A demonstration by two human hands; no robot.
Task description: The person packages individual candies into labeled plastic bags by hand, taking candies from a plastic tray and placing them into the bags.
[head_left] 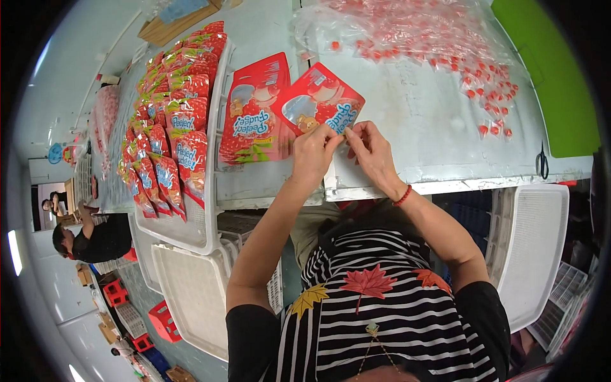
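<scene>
Both my hands are at the lower corner of a flat red printed pouch, which is tilted over the table. My left hand pinches its near edge between thumb and fingers. Close beside it, my right hand is closed with thumb and fingertips on the same corner. Whether the pouch mouth is parted there is hidden by the fingers. Just left of my hands lie more flat red pouches of the same kind, partly overlapped by the one I hold.
On the left, a white plastic tray bears rows of plump red pouches. Small clear packets with red pieces spread at the far right. Black scissors lie near a green board. White trays stand below the table edge.
</scene>
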